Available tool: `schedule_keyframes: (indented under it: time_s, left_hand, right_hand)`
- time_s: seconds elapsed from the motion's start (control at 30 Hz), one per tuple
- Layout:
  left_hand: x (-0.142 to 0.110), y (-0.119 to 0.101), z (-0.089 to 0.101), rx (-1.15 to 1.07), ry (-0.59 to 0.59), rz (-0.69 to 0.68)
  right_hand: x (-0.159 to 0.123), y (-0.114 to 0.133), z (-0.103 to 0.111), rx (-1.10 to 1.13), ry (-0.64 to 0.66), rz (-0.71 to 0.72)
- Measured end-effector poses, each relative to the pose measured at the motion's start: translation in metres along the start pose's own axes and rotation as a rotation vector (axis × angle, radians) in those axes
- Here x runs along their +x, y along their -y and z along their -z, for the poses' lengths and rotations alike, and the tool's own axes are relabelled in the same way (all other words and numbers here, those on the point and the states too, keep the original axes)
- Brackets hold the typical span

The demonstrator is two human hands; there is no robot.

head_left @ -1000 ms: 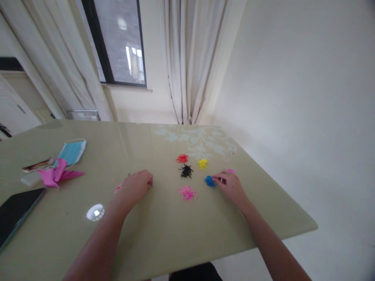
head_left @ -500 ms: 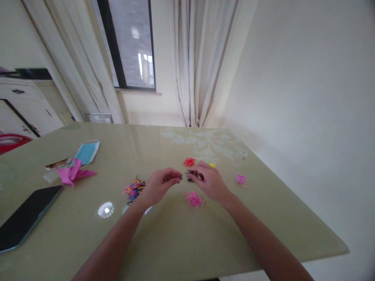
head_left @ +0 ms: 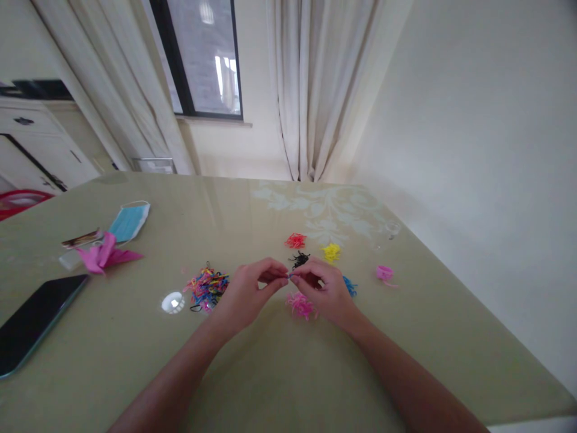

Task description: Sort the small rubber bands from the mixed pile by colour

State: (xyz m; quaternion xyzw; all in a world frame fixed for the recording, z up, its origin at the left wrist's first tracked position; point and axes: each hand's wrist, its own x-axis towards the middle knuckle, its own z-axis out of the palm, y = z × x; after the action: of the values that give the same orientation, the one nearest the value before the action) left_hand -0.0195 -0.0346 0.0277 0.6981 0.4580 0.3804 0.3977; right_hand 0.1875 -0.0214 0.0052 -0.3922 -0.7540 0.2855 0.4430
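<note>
My left hand [head_left: 251,293] and my right hand [head_left: 328,291] meet fingertip to fingertip above the table. Both are closed in a pinch on a tiny blue rubber band [head_left: 289,275], mostly covered by the fingers. Beside my left hand lies a mixed heap of coloured rubber bands [head_left: 208,287]. Around my right hand are small single-colour piles: black bands [head_left: 299,259] just beyond the fingertips, pink bands [head_left: 300,305] on the near side, and blue bands [head_left: 350,286] partly hidden behind the hand. Red bands [head_left: 296,240] and yellow bands [head_left: 331,252] lie farther back.
A pink band bundle [head_left: 384,273] rests on the right of the table [head_left: 279,373]. To the left are a dark phone [head_left: 38,319], a pink folded-paper figure [head_left: 106,255] and a blue face mask [head_left: 129,222]. A wall borders the right side.
My right hand has drawn back from the black pile, and its fingertips now touch those of my left hand. The yellow and blue piles have come into clearer view.
</note>
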Motion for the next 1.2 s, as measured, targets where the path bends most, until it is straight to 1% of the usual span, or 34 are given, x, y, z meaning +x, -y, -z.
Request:
schedule_keyframes:
  time_s: [0.13, 0.27, 0.33, 0.47, 0.57, 0.67, 0.8, 0.9, 1.1, 1.2]
  left_hand:
    - [0.0, 0.001, 0.002, 0.047, -0.015, -0.002]
    - [-0.001, 0.003, 0.002, 0.034, -0.034, -0.019]
    - [-0.001, 0.003, 0.001, -0.013, -0.033, -0.013]
    - [0.0, 0.004, -0.003, -0.182, -0.04, 0.023]
    - [0.0, 0.003, -0.006, -0.274, -0.012, 0.078]
    - [0.001, 0.003, -0.009, -0.302, 0.032, 0.123]
    - [0.001, 0.003, -0.01, -0.387, 0.101, 0.15]
    - [0.0, 0.004, -0.01, -0.426, 0.117, 0.168]
    - [-0.002, 0.006, -0.011, -0.429, 0.167, 0.143]
    - [-0.002, 0.005, -0.011, -0.419, 0.163, 0.13]
  right_hand:
    - [-0.003, 0.0, -0.002, 0.04, -0.039, -0.046]
    - [-0.004, 0.0, -0.002, 0.051, -0.065, -0.044]
    - [-0.003, 0.001, -0.002, 0.038, -0.075, -0.031]
    - [-0.003, 0.005, -0.001, 0.006, -0.083, 0.013]
    - [-0.003, 0.009, 0.0, 0.02, -0.088, 0.019]
    - [-0.003, 0.01, 0.001, 0.06, -0.1, -0.012]
    - [-0.003, 0.01, 0.002, 0.116, -0.108, -0.039]
    - [-0.004, 0.008, 0.002, 0.149, -0.1, -0.051]
    - [-0.004, 0.009, 0.002, 0.139, -0.089, -0.064]
    - [-0.004, 0.01, 0.002, 0.125, -0.093, -0.058]
